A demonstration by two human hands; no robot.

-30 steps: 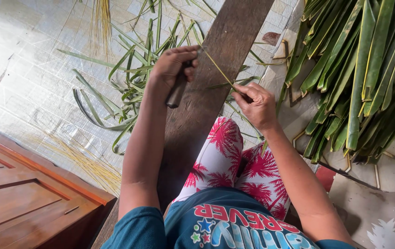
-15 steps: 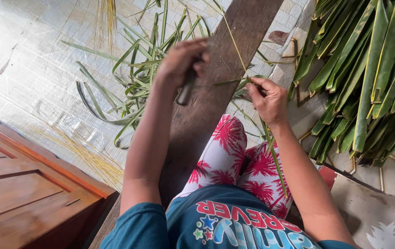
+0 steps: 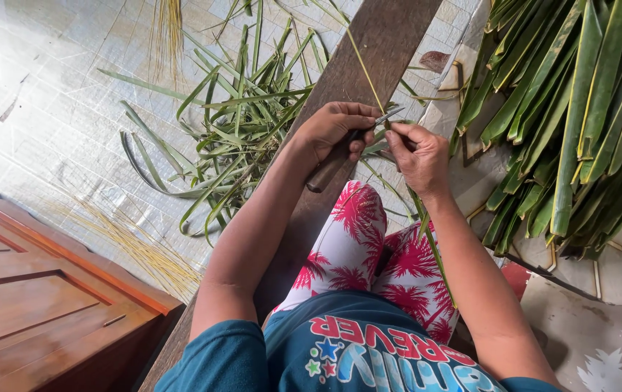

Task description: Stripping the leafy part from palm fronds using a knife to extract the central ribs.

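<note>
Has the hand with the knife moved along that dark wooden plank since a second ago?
Yes. The left hand with the knife has slid across the plank toward the right hand; they now nearly touch.

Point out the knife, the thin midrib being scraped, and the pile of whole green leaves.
knife [image 3: 329,168], head view, on its handle.
thin midrib [image 3: 364,64], head view, upper stretch.
pile of whole green leaves [image 3: 579,116], head view, middle.

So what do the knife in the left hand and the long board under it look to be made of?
The knife in the left hand seems to have a dark wooden handle and a thin grey blade with a metallic glint, likely steel. The board looks like bare, unfinished wood: matte brown with long grain lines. The strip the right hand pinches looks like fresh green leaf rib.
</note>
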